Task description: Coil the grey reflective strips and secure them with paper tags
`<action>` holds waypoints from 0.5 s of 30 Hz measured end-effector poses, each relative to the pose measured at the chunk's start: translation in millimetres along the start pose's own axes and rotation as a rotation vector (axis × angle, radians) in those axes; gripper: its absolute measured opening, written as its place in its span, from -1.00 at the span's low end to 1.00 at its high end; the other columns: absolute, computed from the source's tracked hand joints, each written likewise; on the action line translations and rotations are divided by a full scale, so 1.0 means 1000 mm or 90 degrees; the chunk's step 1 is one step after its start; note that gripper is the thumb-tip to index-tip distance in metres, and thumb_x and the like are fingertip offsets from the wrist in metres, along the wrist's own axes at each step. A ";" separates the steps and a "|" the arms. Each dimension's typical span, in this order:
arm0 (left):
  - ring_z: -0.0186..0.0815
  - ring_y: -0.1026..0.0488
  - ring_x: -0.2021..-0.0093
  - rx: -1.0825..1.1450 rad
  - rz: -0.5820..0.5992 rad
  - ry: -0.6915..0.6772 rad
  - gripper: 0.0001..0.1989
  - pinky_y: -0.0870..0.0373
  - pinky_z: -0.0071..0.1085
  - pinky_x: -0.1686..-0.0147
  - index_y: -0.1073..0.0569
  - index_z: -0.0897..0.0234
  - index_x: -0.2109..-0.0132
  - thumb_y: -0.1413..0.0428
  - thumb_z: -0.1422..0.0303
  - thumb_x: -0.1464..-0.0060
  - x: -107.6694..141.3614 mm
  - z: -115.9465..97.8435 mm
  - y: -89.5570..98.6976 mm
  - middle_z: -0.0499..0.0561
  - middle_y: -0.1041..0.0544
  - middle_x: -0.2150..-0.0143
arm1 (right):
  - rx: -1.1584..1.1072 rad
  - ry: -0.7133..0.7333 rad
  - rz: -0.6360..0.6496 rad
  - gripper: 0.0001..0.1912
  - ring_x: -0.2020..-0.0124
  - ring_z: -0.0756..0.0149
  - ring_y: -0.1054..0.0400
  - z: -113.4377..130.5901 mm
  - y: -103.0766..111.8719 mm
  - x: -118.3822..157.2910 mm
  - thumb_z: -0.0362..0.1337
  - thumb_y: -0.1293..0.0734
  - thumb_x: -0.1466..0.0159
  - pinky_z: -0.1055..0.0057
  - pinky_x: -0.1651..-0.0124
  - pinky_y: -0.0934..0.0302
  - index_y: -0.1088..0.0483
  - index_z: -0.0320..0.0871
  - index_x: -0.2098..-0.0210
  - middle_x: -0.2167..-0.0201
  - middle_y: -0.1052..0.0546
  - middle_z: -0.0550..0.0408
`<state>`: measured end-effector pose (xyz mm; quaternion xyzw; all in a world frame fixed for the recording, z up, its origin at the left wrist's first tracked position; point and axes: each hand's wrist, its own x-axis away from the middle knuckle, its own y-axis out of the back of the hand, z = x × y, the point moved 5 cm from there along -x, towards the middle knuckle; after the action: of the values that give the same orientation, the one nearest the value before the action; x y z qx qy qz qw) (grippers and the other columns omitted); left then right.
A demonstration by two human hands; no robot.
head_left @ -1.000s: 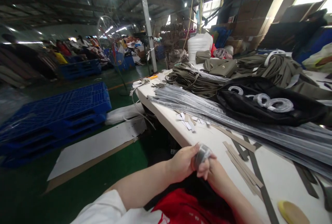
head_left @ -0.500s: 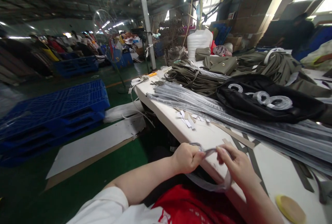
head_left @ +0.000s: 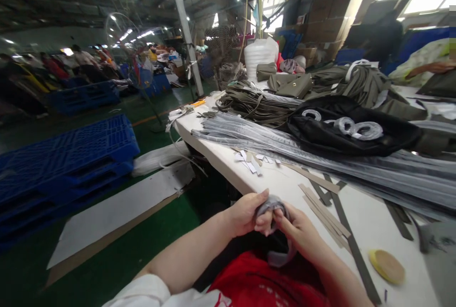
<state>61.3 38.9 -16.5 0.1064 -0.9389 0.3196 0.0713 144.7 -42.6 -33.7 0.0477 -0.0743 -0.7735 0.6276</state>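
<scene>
Grey strip (head_left: pixel 273 204) between 2 hands (head_left: pixel 272 219)

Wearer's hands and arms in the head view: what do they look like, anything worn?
Left hand and right hand: ungloved, no watch or bracelet visible. Rings: can't tell, fingers partly hidden. Short white sleeve on the left; right sleeve can't be seen.

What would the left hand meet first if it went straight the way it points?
Probably the right hand, its fingers just ahead at the grey strip that the left hand holds; whether the hands already touch is unclear.
</scene>
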 end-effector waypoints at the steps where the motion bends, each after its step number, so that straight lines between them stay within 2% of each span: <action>1: -0.50 -0.07 0.80 0.000 0.004 -0.001 -0.40 -0.31 -0.47 0.64 -0.49 0.45 0.36 -0.05 -0.11 -0.12 0.000 -0.001 -0.002 -0.22 -0.17 0.78 | 0.001 0.013 -0.003 -0.58 0.37 0.29 -0.38 0.001 0.001 0.002 0.02 -0.13 -0.39 0.35 0.22 -0.32 -0.38 -0.18 0.31 0.42 -0.52 0.09; 4: -0.54 0.01 0.80 -0.007 -0.006 -0.005 -0.45 -0.24 -0.54 0.67 -0.52 0.47 0.32 -0.09 -0.05 -0.12 0.005 -0.007 -0.005 -0.26 -0.09 0.78 | 0.078 0.016 -0.043 -0.68 0.25 0.23 -0.41 0.002 0.004 0.019 -0.04 -0.22 -0.35 0.27 0.10 -0.33 -0.39 -0.17 0.17 0.28 -0.55 0.06; 6: -0.57 0.09 0.81 -0.008 -0.043 -0.010 -0.48 -0.16 -0.58 0.71 -0.53 0.44 0.34 -0.10 -0.03 -0.13 0.009 -0.014 0.003 -0.29 -0.01 0.80 | 0.196 0.027 -0.148 -0.57 0.06 0.13 -0.38 0.002 0.013 0.041 -0.11 -0.37 -0.22 0.16 -0.04 -0.28 -0.35 -0.16 -0.02 0.07 -0.51 -0.04; 8: -0.58 0.12 0.80 -0.039 -0.096 -0.005 -0.48 -0.13 -0.61 0.71 -0.52 0.40 0.38 -0.08 -0.04 -0.14 0.009 -0.019 0.019 -0.28 0.01 0.82 | 0.294 0.064 -0.272 -0.51 -0.04 0.10 -0.33 0.002 0.025 0.071 -0.19 -0.43 -0.16 0.14 -0.11 -0.24 -0.34 -0.14 -0.06 -0.01 -0.48 -0.08; 11: -0.57 0.10 0.78 -0.127 -0.127 0.064 -0.44 -0.17 -0.59 0.68 -0.50 0.37 0.43 -0.04 -0.09 -0.13 0.005 -0.012 0.036 -0.25 -0.01 0.82 | 0.363 0.112 -0.499 -0.87 0.12 0.23 -0.41 -0.004 0.054 0.136 -0.32 -0.30 -0.27 0.27 0.04 -0.30 -0.43 -0.10 0.17 0.20 -0.54 0.01; 13: -0.56 0.10 0.77 -0.185 -0.105 0.115 -0.41 -0.18 -0.57 0.66 -0.49 0.37 0.44 -0.02 -0.13 -0.12 0.002 0.000 0.036 -0.24 -0.02 0.82 | 0.440 0.079 -0.711 -0.87 0.22 0.24 -0.42 -0.014 0.084 0.193 -0.32 -0.22 -0.33 0.28 0.10 -0.31 -0.41 -0.10 0.29 0.30 -0.53 0.02; 15: -0.55 0.12 0.76 -0.226 -0.064 0.155 -0.39 -0.16 -0.56 0.65 -0.49 0.37 0.44 -0.01 -0.16 -0.09 -0.001 0.015 0.029 -0.24 -0.02 0.82 | 0.577 -0.046 -0.911 -0.80 0.21 0.18 -0.42 -0.029 0.117 0.249 -0.24 -0.17 -0.35 0.22 0.07 -0.30 -0.39 -0.14 0.27 0.30 -0.52 -0.04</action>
<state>53.9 52.1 -46.0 0.0996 -0.9583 0.1557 0.2180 210.1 -311.3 -36.5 0.3058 -0.3491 -0.8806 -0.0959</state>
